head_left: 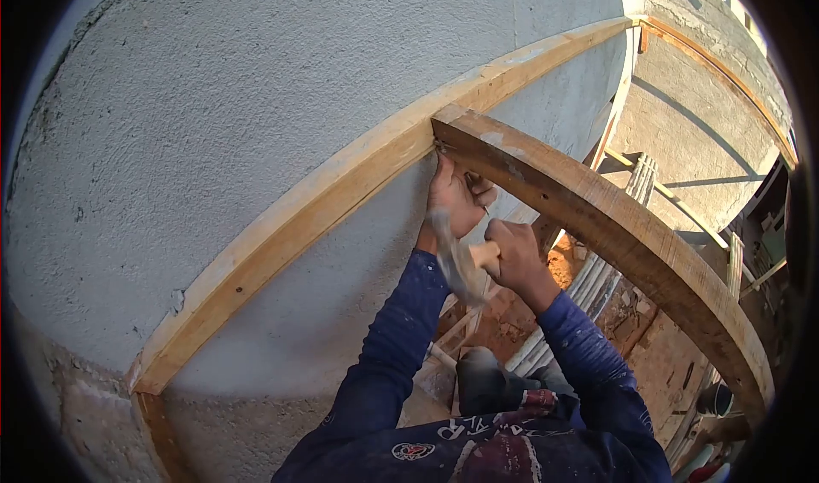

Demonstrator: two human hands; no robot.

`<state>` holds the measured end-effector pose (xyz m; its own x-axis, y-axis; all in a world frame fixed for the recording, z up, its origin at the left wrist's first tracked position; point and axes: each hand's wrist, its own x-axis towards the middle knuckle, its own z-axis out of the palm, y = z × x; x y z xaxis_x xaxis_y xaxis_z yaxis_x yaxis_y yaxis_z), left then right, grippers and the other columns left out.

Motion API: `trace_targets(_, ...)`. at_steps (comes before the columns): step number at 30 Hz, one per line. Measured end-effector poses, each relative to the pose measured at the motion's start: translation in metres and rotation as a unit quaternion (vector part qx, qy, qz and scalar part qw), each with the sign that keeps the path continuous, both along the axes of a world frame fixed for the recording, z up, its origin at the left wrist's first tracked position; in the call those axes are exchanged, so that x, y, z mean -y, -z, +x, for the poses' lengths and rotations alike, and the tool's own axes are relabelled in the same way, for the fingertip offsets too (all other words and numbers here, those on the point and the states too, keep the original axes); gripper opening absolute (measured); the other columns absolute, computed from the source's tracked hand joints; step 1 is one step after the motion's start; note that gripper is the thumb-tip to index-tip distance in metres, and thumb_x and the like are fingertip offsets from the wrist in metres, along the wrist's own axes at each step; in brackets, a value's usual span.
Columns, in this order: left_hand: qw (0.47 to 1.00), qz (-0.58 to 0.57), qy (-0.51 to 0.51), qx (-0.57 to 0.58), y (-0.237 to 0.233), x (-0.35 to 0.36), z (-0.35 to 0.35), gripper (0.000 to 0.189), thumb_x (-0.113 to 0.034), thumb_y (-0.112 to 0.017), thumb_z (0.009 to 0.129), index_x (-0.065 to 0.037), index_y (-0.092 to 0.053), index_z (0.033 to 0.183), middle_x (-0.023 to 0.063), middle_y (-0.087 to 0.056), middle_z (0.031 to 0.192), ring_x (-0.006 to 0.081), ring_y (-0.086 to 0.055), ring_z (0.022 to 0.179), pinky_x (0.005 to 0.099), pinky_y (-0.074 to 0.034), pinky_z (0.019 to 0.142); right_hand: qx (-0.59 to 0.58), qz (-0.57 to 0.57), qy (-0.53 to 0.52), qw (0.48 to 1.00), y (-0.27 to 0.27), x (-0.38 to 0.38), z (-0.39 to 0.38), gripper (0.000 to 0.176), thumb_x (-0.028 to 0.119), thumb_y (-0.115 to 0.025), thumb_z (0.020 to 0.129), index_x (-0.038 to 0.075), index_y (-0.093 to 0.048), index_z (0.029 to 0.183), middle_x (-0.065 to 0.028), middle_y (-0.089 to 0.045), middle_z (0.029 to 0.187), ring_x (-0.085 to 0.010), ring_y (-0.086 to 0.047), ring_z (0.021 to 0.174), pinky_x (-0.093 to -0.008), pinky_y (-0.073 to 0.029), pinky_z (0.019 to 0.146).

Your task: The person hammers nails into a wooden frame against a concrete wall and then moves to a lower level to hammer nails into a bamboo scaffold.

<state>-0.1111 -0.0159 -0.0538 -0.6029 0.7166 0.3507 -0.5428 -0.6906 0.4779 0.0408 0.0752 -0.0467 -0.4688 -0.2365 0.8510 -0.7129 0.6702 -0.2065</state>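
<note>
My left hand (456, 197) reaches up under the joint where a thick wooden plank (614, 227) meets a long wooden batten (341, 189) fixed on the plastered wall; its fingers pinch something small at the joint, too small to make out. My right hand (514, 257) grips the wooden handle of a hammer (456, 261), whose blurred head is just below my left hand. Both arms wear dark blue sleeves.
The grey plastered wall (256, 99) fills the left and top. Far below lie reddish soil (512, 312), pale pipes (589, 287), timber pieces and a ladder-like frame (644, 180). Another wall with a wooden strip (717, 73) stands at the right.
</note>
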Motion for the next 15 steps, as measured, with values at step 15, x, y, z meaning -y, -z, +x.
trace_targets(15,1.0,-0.023,0.0,-0.009,-0.009,0.005,0.003,0.054,-0.066,-0.045,0.098,-0.016,-0.064,0.111,-0.0062,-0.054,0.08,0.0092,-0.032,0.062,0.0247,-0.025,0.053,-0.009,0.053,-0.014,0.998,-0.005,-0.014,0.001,0.043,0.045,-0.067,0.09,0.007,-0.051,0.077,-0.0118,-0.052,0.066,-0.031,-0.058,0.057,-0.0409,-0.045,0.05)
